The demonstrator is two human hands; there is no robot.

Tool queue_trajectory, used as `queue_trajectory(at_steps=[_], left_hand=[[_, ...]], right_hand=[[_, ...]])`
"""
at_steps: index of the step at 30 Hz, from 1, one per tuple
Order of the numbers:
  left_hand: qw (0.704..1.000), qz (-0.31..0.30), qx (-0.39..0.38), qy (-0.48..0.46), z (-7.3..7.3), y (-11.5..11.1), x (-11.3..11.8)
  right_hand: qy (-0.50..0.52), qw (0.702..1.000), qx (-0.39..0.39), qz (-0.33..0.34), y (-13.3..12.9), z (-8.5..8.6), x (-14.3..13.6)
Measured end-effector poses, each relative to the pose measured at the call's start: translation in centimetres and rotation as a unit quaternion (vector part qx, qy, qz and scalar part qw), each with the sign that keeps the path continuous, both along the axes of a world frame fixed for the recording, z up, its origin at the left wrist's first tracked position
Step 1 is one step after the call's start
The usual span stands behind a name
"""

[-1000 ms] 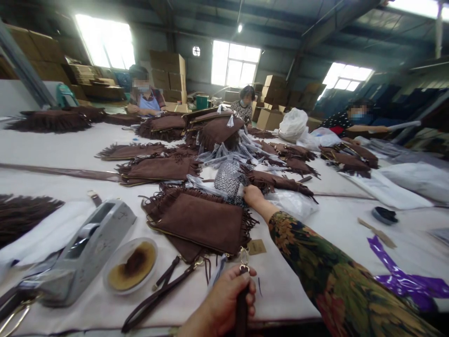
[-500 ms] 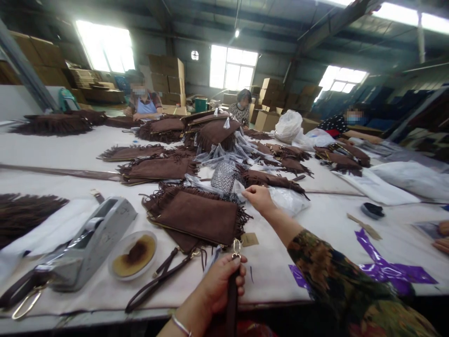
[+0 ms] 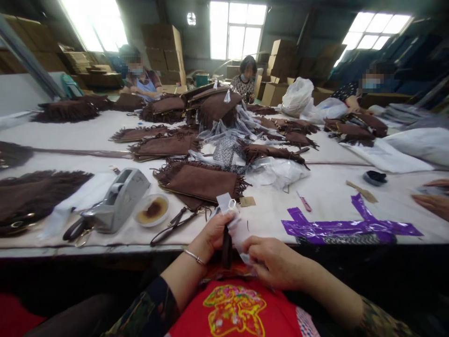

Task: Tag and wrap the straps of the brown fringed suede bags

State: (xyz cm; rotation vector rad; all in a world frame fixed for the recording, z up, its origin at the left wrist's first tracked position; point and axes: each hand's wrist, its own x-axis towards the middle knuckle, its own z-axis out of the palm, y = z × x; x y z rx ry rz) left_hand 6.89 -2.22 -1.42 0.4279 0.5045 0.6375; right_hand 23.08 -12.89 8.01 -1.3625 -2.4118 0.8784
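Observation:
My left hand is closed round a dark brown wrist strap at the table's front edge. The strap's gold clasp peeks out above the fingers, partly covered by a thin white wrapping sheet. That sheet lies along the strap, and my right hand pinches its lower right part. Just beyond is a brown fringed pouch on top of another; whether the strap joins it I cannot tell. A small tan tag rests beside the pouch's corner.
To the left stand a grey tape dispenser and a round dish. Purple tape and a pink cutter lie right. More fringed pouches are heaped behind. Co-workers sit across the table; another person's hand shows at right.
My right hand has come back from the patterned bundle to the strap, bringing the white sheet with it. The sheet now lies against the strap in my left hand. The view has tilted down.

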Motion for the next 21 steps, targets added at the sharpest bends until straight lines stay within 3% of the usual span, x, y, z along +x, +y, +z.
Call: queue_trajectory(at_steps=[6, 9, 12, 15, 18, 21], left_hand=[[0.999, 0.017, 0.043, 0.026, 0.0, -0.3, 0.1], [0.998, 0.015, 0.062, 0.028, 0.1, -0.4, 0.2], [0.997, 0.020, 0.064, 0.027, 0.1, -0.6, 0.3], [0.996, 0.014, 0.082, 0.021, 0.3, -0.8, 0.3], [0.990, 0.034, 0.132, 0.046, 0.6, -1.2, 0.2], [0.978, 0.063, 0.176, 0.089, 0.7, -1.5, 0.0]], right_hand=[[-0.050, 0.993, -0.091, 0.057, -2.6, -1.2, 2.4], [-0.053, 0.993, -0.097, 0.037, -2.2, -1.3, 3.4], [-0.009, 0.995, -0.032, -0.092, 0.3, -1.2, 3.6], [0.029, 0.975, 0.029, -0.218, 4.1, -1.9, 2.6], [0.035, 0.972, -0.008, -0.232, 7.4, -3.3, 0.8], [0.046, 0.966, -0.029, -0.253, 8.8, -4.4, -0.2]])
